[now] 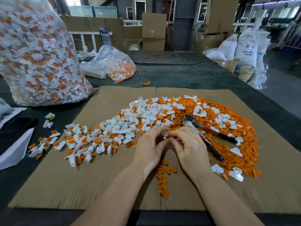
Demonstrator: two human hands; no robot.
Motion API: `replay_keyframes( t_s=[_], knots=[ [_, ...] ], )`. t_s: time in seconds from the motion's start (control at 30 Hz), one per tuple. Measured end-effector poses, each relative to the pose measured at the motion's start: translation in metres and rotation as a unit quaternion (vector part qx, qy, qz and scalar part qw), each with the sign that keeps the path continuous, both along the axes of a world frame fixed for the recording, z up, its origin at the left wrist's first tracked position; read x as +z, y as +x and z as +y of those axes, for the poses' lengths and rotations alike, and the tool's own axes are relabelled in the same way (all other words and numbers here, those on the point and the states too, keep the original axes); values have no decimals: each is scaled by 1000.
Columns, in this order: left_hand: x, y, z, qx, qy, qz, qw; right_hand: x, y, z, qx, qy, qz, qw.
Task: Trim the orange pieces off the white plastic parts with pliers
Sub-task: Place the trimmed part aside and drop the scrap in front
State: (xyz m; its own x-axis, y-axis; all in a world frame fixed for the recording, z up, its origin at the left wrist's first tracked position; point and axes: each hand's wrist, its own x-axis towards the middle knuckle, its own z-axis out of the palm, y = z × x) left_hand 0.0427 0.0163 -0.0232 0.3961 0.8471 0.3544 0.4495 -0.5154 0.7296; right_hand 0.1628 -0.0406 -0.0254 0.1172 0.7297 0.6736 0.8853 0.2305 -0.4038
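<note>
- While the untrimmed parts (78, 144) sit heaped on the left of the cardboard (65, 185), the person works mid-sheet, so reaching left for the next one looks easy.
- Left hand (149, 147) and right hand (189, 145) meet, fingers curled, pinching one small white part (166, 137) between them.
- Judging by that, they'd do well to turn it so the orange bit faces out before cutting.
- Pliers (202, 129) lie untouched just right of the hands, on the orange offcuts (241, 154).
</note>
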Motion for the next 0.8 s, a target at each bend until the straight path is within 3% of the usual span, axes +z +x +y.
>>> replay_keyframes(
  t_s=[0.17,0.3,0.4,0.53,0.63,0.73,0.8],
  knots=[
    [1,-11,0,54,27,21,998,0,1,1,-11,12,19,1000],
    [3,-36,7,170,66,35,983,-1,2,1,-10,13,18,1000],
    [6,-54,15,261,118,109,952,-2,2,2,-12,12,16,1000],
    [7,-67,24,306,79,208,926,-1,4,3,-38,18,8,999],
    [5,-70,29,309,62,246,916,2,14,3,-147,-8,-7,989],
    [6,-66,31,312,61,244,916,7,29,5,-285,-136,-42,948],
    [8,-59,31,304,72,227,922,10,38,5,-323,-200,-76,922]
  ],
)
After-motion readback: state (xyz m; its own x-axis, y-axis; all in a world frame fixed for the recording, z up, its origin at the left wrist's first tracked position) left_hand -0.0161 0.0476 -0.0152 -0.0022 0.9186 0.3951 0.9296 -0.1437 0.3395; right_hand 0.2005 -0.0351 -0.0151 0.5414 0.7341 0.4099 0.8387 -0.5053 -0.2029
